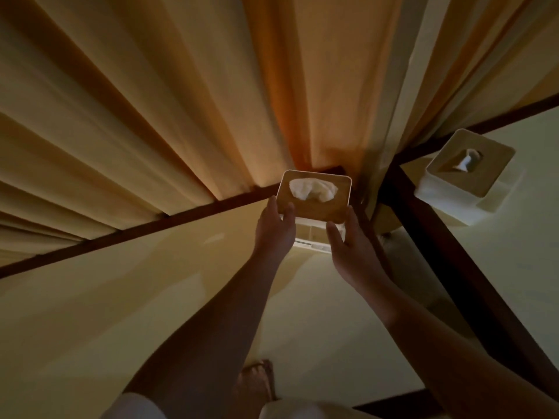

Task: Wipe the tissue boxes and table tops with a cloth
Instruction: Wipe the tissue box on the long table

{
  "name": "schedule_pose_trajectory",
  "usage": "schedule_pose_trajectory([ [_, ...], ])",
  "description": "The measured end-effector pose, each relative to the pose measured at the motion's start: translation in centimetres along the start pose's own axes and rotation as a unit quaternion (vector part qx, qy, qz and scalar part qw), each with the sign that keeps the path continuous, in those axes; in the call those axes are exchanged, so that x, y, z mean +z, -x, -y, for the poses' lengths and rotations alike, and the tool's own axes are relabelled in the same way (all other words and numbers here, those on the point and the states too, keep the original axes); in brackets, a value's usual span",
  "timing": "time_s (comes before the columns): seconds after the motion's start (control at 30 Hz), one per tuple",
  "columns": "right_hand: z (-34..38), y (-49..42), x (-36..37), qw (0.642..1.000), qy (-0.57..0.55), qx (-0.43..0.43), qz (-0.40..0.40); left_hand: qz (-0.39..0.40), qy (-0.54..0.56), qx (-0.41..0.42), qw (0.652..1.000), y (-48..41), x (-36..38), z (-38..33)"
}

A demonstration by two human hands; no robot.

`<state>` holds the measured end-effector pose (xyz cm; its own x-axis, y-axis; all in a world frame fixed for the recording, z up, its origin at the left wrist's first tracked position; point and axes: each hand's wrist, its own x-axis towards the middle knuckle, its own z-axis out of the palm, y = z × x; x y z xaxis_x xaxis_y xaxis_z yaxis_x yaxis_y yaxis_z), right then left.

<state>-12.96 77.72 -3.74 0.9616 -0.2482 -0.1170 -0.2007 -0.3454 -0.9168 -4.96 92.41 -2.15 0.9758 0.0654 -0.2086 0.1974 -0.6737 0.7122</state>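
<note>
While between left grip and right grip, tissue box with tissue

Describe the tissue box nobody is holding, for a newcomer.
Follow the orange pleated curtain to its right edge, where a dark wooden frame borders the pale table top. There stands a white square tissue box with a tan lid; unlike the twin box gripped by the left hand and right hand, it is untouched.
</note>
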Motion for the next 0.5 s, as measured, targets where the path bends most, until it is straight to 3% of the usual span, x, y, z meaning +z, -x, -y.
schedule_pose_trajectory([
  [0.5,-0.6,6.9,-1.0,0.997,0.037,-0.011,-0.066,-0.057,0.093,-0.038,0.993,9.6,-1.0,3.2],
])
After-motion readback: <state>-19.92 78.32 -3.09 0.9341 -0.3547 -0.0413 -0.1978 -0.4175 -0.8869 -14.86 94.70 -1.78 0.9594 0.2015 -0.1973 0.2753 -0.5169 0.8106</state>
